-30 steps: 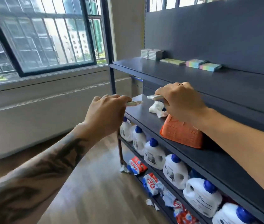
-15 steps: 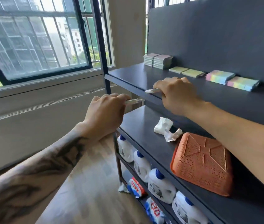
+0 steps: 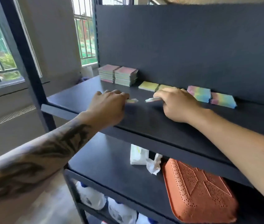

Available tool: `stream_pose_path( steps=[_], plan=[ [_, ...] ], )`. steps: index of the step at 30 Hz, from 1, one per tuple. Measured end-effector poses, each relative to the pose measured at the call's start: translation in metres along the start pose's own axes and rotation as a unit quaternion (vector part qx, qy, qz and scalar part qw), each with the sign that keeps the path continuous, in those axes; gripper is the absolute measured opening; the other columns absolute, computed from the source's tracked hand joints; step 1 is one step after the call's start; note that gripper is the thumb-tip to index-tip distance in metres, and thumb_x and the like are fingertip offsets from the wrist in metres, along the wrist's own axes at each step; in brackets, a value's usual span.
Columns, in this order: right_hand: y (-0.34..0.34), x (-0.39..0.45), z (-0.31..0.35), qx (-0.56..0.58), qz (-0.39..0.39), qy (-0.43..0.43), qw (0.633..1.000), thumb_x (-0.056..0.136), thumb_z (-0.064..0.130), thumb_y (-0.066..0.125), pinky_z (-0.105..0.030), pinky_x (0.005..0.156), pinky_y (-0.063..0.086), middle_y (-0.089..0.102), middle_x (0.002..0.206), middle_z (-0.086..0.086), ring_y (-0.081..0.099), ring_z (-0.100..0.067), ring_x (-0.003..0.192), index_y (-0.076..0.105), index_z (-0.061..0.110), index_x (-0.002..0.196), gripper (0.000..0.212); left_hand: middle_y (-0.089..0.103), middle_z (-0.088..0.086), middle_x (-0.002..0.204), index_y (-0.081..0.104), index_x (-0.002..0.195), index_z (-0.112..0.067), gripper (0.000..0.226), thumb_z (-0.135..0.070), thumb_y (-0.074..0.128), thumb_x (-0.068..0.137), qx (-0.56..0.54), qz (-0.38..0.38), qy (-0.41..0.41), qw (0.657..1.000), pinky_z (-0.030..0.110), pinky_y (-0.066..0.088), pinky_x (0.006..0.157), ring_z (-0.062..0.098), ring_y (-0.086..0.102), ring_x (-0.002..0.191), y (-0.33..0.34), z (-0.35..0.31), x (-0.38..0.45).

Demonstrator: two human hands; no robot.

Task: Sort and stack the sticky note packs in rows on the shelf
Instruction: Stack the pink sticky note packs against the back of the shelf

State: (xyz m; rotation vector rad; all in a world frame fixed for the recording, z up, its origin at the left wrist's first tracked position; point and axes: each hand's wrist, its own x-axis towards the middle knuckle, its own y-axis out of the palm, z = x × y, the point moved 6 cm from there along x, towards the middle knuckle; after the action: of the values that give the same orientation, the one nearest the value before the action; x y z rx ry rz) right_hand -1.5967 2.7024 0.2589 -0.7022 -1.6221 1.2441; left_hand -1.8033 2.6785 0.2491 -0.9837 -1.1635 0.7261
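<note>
Each hand's grip pinches 1 thin sticky note pack, left hand and right hand, over the shelf; no writing legible.

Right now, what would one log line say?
left hand: holds thin pastel sticky note pack | right hand: holds another | both over dark top shelf

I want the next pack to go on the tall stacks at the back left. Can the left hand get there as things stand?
Probably yes. The left hand, pinching a thin pack, is over the top shelf, and only bare shelf lies between it and the tall stacks.
</note>
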Motion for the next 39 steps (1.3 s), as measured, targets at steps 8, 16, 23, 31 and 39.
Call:
stream_pose_path(
  steps=[8,16,23,31,39],
  plan=[
    [0.029,0.03,0.006,0.045,0.058,0.106,0.992,0.087,0.006,0.045,-0.044,0.106,0.044,0.06,0.135,-0.003,0.051,-0.031,0.127,0.061,0.026,0.135,0.054,0.062,-0.001,0.135,0.06,0.13,-0.033,0.042,-0.029,0.049,0.09,-0.069,0.058,0.12,0.989,0.044,0.044,0.095,0.033,0.057,0.123,0.034,0.028,0.062],
    [0.024,0.04,0.011,0.05,0.077,0.12,0.988,0.085,0.027,0.052,-0.044,0.106,0.044,0.062,0.13,0.006,0.054,-0.022,0.123,0.068,0.028,0.124,0.043,0.063,-0.008,0.12,0.055,0.111,-0.041,0.047,-0.064,0.051,0.071,-0.151,0.111,0.177,0.966,0.037,0.04,0.081,0.03,0.058,0.115,0.045,0.038,0.082],
    [0.016,0.064,0.019,0.168,0.006,0.092,0.982,0.083,0.035,0.068,-0.027,0.096,0.042,0.066,0.113,0.01,0.058,-0.012,0.111,0.074,0.022,0.113,0.034,0.051,-0.009,0.144,0.04,0.144,-0.055,0.094,-0.081,0.053,0.055,-0.185,0.19,0.17,0.949,0.041,0.032,0.11,0.025,0.039,0.136,0.047,0.046,0.092],
    [0.036,0.081,0.036,0.193,0.034,0.022,0.98,0.067,0.07,0.072,-0.037,0.089,0.051,0.069,0.107,0.018,0.062,-0.006,0.101,0.069,0.037,0.112,0.056,0.071,-0.019,0.111,0.059,0.12,-0.051,0.059,-0.065,0.073,0.065,-0.36,0.138,0.173,0.906,0.036,0.05,0.098,0.003,0.064,0.106,0.062,0.062,0.1],
    [0.028,0.086,0.041,0.313,-0.07,0.024,0.947,0.091,0.026,0.072,-0.019,0.071,0.051,0.074,0.093,0.017,0.067,0.004,0.088,0.075,0.028,0.101,0.01,0.074,0.012,0.092,0.079,0.094,-0.025,0.047,-0.067,0.068,0.077,-0.539,0.109,0.097,0.829,0.045,0.051,0.077,0.018,0.063,0.08,0.066,0.069,0.109]
  ],
)
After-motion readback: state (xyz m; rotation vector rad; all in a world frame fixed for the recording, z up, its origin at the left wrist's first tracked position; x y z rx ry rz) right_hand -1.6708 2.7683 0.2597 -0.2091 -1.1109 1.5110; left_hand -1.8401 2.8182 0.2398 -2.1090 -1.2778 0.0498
